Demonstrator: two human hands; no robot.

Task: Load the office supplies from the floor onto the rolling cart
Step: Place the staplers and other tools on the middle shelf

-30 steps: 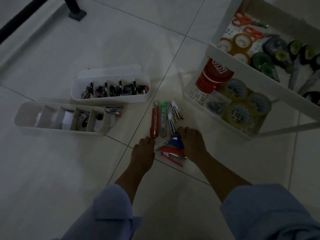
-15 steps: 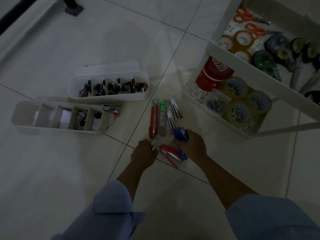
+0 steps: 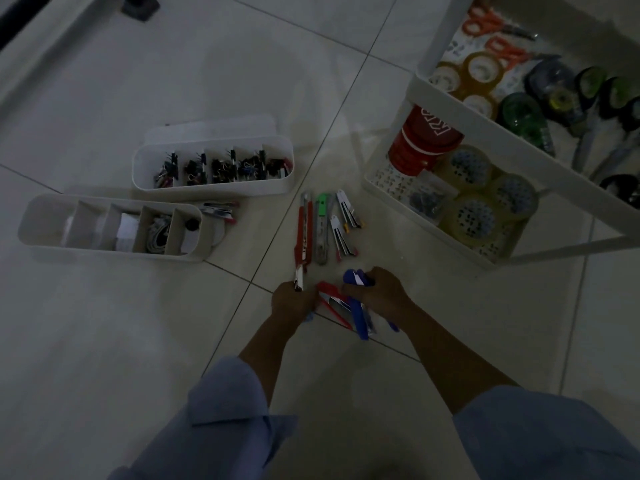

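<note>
**Inspector:** Where does the load stand?

**Assessor:** The rolling cart (image 3: pixel 485 129) already carries tape rolls and scissors. Two divided organiser trays (image 3: pixel 207 190) sit on the floor, well to the cart's left. Nearer the cart's lower shelf lie a red utility knife (image 3: pixel 304 230), a green-slider knife (image 3: pixel 322 220) and two small staplers (image 3: pixel 348 211).

**Inspector:** And the hands?

**Assessor:** Both are down at the cluster on the side away from the cart. The right hand (image 3: pixel 382 292) is clenched round a blue stapler (image 3: pixel 356 277). The left hand (image 3: pixel 292 301) is curled at the red knife's near end, but I cannot tell whether it actually grips it. A red stapler (image 3: pixel 330 296) lies between the two hands.

**Inspector:** What do you recommend for this step?

**Assessor:** In my judgement, gather the staplers with their jaws closed and lying parallel, so none splays open or slips out. Confirm the knife blades are retracted before lifting them. Carry modest handfuls. Set them in a free spot on a cart shelf rather than dropping them onto the tape rolls.
</note>
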